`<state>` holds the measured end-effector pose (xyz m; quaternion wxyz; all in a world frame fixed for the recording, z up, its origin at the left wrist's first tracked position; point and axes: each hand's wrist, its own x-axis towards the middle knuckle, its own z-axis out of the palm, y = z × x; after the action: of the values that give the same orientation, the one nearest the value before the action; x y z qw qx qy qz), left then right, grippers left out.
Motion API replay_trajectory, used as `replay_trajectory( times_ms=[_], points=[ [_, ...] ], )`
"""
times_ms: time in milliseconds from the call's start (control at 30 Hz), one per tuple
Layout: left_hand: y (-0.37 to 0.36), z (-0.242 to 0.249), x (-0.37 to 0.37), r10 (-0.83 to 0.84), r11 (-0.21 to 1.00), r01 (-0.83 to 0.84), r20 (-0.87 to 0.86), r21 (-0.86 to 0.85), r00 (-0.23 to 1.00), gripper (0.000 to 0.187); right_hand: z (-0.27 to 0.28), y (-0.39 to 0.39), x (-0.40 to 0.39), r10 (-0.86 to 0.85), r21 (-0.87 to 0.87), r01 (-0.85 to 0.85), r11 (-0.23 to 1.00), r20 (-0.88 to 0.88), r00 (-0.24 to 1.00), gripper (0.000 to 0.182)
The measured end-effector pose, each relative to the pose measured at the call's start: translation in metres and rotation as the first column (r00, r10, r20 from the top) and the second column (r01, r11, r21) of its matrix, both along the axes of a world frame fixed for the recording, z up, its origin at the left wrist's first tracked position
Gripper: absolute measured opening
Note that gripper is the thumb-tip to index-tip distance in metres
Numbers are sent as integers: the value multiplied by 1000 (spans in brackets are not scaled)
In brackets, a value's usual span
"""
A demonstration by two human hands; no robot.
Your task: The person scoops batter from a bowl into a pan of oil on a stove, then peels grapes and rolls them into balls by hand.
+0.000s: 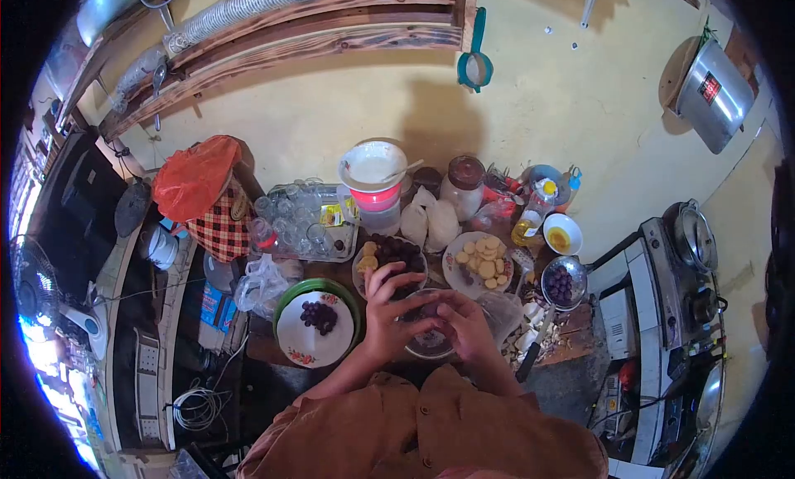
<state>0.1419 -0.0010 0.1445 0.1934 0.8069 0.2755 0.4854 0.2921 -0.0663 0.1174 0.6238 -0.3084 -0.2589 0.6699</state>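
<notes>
My left hand [387, 313] is raised with its fingers spread, in front of a plate of dark grapes [397, 254] and pale round pieces. Its thumb reaches toward my right hand [465, 323], whose fingers are curled together; what they hold, if anything, is too small to make out. Below both hands stands a metal bowl [431, 346], its contents partly hidden by the fingers. On the left, a bunch of grapes [319, 316] lies on a white floral plate [298, 346] set in a green rim. To the right is a plate of round pale slices [483, 259].
At right are a metal bowl of grapes [560, 287], a knife [530, 356] among scraps on a board, and a gas stove [679, 280]. Behind stand a white bowl [373, 163] on a pitcher, a jar [464, 185] and a tray of glasses [298, 226].
</notes>
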Motion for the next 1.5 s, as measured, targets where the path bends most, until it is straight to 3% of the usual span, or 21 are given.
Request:
replay_trajectory(
  times_ms=[200,367,500,633,700,833,933,1133,1433,1500],
  points=[
    [14,-5,5,-88,993,96,109,-70,990,38,3,7,5,67,-9,-70,998,-156,986,21],
    [6,6,6,-37,997,48,152,-68,988,34,2,6,10,105,-1,-107,994,-203,974,24],
    [7,4,1,-53,998,50,185,25,981,32,3,5,6,61,29,-57,998,-160,985,29],
    [2,5,-2,-18,1000,18,134,2,991,29,-6,4,4,4,-16,-6,1000,-127,992,30],
    [-3,7,-1,61,994,-48,129,-100,990,26,-8,2,4,-8,-15,6,1000,-115,993,30],
    [-2,0,-5,77,995,-68,120,-72,990,26,-14,2,2,-63,35,63,997,-18,998,29],
    [-1,2,-7,78,994,-69,103,-84,992,25,-5,2,0,-87,-26,86,996,-56,995,25],
    [-6,17,-9,80,992,-74,60,-97,995,22,-8,5,-7,-209,39,213,976,-80,975,16],
    [0,17,-12,114,993,-112,53,-34,992,20,-5,12,-10,-219,90,215,972,37,975,16],
    [-1,19,-11,120,989,-104,149,-110,982,19,-8,15,-10,-218,73,215,974,37,975,16]
  ],
)
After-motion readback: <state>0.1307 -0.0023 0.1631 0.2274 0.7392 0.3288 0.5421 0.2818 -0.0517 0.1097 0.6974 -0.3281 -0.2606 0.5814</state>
